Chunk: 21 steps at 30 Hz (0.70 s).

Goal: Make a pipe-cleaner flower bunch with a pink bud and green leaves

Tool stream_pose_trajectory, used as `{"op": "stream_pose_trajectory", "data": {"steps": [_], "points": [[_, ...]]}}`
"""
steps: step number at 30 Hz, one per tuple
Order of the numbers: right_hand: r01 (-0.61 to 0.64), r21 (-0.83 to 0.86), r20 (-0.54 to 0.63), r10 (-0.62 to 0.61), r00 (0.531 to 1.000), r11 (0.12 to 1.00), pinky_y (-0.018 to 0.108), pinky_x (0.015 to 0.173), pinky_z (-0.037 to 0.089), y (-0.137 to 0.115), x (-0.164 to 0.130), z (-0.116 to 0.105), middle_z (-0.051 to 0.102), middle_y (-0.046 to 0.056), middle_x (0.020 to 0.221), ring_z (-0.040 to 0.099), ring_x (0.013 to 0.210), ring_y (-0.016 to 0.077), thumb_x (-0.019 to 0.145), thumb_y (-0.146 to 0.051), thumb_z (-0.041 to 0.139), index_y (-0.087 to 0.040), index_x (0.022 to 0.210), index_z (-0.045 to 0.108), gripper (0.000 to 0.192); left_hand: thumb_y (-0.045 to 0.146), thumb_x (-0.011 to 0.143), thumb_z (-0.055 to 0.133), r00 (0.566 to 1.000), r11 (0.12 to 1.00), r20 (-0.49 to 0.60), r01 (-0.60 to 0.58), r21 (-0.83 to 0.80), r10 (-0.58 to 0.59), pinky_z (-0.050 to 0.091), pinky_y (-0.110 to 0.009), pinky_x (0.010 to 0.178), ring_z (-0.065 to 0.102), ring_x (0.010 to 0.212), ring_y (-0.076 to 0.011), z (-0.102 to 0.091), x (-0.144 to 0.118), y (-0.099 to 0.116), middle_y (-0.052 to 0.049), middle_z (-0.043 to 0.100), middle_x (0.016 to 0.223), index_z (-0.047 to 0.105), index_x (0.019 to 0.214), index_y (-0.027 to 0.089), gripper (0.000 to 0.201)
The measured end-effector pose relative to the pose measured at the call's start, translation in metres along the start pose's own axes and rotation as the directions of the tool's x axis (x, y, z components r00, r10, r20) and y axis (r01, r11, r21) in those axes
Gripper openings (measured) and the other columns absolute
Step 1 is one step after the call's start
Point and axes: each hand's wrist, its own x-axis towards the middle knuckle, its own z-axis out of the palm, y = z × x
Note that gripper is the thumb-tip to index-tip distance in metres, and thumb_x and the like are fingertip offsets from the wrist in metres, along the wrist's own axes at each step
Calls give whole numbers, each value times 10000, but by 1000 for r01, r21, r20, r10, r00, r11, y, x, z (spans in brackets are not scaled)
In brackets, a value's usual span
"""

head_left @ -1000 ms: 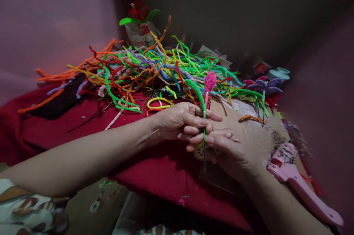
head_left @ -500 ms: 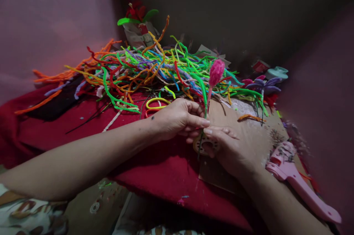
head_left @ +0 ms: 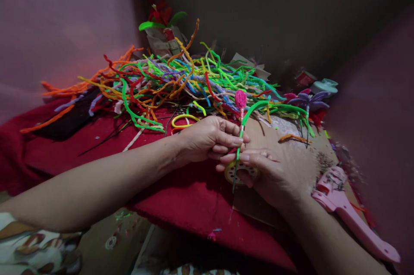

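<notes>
A pink pipe-cleaner flower bud (head_left: 240,99) stands upright on a thin stem between my hands. My left hand (head_left: 217,138) is closed, pinching that stem between thumb and fingers. A green pipe cleaner (head_left: 257,106) lies along the stem and arches off to the right. Below, the stem (head_left: 234,180) ends in a thin dark wire. My right hand (head_left: 270,171) is closed too, its thumb close to the stem under the left fingertips. Against its palm sits a pale round spool (head_left: 230,173) with holes around its rim, partly covered by the fingers.
A heap of coloured pipe cleaners (head_left: 181,74) spreads behind my hands. Yellow-handled scissors (head_left: 184,117) lie beyond the left wrist. Cardboard (head_left: 291,154) covers the right of the red cloth (head_left: 181,193), beside a pink pliers-like tool (head_left: 352,219) and a purple flower (head_left: 308,100).
The pink bud has come lower and slightly left. Its green pipe cleaner, upright beside it before, now bends away to the right. Both hands stay almost in place.
</notes>
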Motion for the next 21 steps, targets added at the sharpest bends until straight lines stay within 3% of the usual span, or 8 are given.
{"op": "stream_pose_trajectory", "data": {"steps": [4, 8, 12, 14, 17, 21], "points": [[29, -49, -4, -29, 1000, 998, 209, 435, 256, -2, -1, 2, 722, 81, 784, 415, 479, 92, 757, -315, 524, -185, 824, 754, 273, 113, 708, 603, 999, 998, 46, 18, -65, -15, 278, -129, 310, 248, 327, 21, -1, 1, -1, 3, 579, 658, 612, 868, 73, 165], [20, -59, 16, -20, 1000, 998, 210, 446, 285, -2, -4, 2, 721, 73, 779, 356, 445, 69, 760, -314, 538, -185, 817, 752, 256, 102, 705, 602, 996, 996, 89, 26, -90, -18, 238, -128, 311, 231, 325, 13, -4, 1, -1, 17, 572, 623, 578, 996, 87, 293], [9, -51, -40, -11, 999, 999, 214, 473, 309, -2, -5, 1, 714, 68, 805, 392, 471, 68, 768, -322, 554, -189, 791, 748, 237, 114, 720, 607, 997, 998, 74, -29, -53, 33, 234, -136, 316, 289, 329, 2, -4, 1, 0, 1, 600, 668, 532, 1079, 119, 367], [34, -81, -83, -40, 996, 996, 209, 443, 271, -1, -4, 0, 710, 73, 804, 417, 486, 80, 764, -323, 557, -182, 774, 745, 236, 157, 748, 606, 998, 998, 26, -62, -20, 63, 264, -141, 327, 347, 353, -6, -2, 1, 1, -15, 613, 737, 527, 1062, 139, 325], [60, -108, -124, -73, 990, 992, 208, 418, 227, 0, -1, -1, 684, 56, 698, 397, 465, 83, 764, -315, 558, -180, 764, 739, 226, 232, 761, 624, 998, 998, -26, -53, 43, 55, 359, -160, 386, 433, 408, -39, 2, -1, 2, 24, 566, 638, 533, 952, 157, 225], [57, -155, -136, -78, 988, 986, 219, 429, 230, 4, 0, -4, 480, -16, 434, 318, 425, 81, 795, -323, 547, -168, 683, 710, 252, 269, 712, 679, 997, 981, -40, -60, 187, 69, 348, -159, 384, 442, 387, -51, 7, -3, 0, 54, 506, 505, 506, 762, 152, 215]]}}
